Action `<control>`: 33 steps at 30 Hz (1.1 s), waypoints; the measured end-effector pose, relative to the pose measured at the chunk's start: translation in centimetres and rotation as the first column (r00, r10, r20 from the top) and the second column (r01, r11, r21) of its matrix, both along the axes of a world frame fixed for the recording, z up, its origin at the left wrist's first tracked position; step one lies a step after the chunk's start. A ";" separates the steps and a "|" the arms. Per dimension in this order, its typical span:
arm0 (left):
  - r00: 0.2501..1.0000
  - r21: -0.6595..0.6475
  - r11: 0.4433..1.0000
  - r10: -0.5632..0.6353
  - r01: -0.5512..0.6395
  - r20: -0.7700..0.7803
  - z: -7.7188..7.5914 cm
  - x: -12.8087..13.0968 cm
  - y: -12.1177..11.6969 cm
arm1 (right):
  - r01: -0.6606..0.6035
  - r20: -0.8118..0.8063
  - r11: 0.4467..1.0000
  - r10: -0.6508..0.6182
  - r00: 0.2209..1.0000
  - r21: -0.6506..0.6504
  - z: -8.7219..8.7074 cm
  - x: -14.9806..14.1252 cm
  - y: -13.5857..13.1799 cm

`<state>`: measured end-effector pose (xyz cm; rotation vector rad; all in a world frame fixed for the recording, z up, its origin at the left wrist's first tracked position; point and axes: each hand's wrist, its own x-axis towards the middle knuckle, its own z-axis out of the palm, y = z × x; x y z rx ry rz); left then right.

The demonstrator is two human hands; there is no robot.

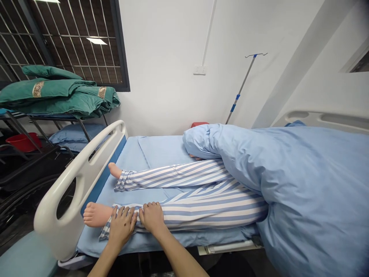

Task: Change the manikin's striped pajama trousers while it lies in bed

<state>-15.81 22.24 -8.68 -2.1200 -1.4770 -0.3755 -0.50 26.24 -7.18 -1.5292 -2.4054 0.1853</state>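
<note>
A figure in blue-and-white striped trousers (190, 211) lies on the bed, its smooth bare feet looking like a manikin's. My left hand (122, 225) rests over the near lower leg just above the ankle, fingers wrapped across the top of the trouser cuff. Beside it, my right hand (152, 217) grips the same leg a little higher on the shin, its fingers curled over the far side. The near foot (97, 214) points up by the footboard. Behind lies the far leg (173, 175) with its foot (115, 170). A blue quilt (288, 173) hides the upper body.
The white footboard (54, 204) rises at the left, and the headboard (317, 117) is at the right. An IV pole (243, 82) stands behind the bed. Green folded bedding (57, 94), a red basin (24, 142) and a dark wheelchair (25, 192) are at the left.
</note>
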 end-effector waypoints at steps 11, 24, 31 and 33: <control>0.980 0.112 0.992 0.034 -0.056 0.195 -2.4 -0.1 1.4 | -0.002 0.006 1.000 0.002 1.000 0.015 -0.4 0.0 0.2; 0.977 0.084 0.994 0.049 -0.068 0.208 -2.0 0.0 1.1 | 0.010 0.004 1.000 -0.010 1.000 -0.009 -0.1 0.0 0.1; 0.995 0.074 0.997 -0.020 0.013 0.099 -1.3 0.4 0.7 | 0.009 0.014 1.000 -0.008 1.000 -0.028 0.1 -0.1 0.3; 0.995 0.074 0.997 -0.043 0.037 0.086 -1.4 0.3 0.8 | 0.011 0.016 1.000 -0.010 1.000 -0.028 0.1 -0.2 0.3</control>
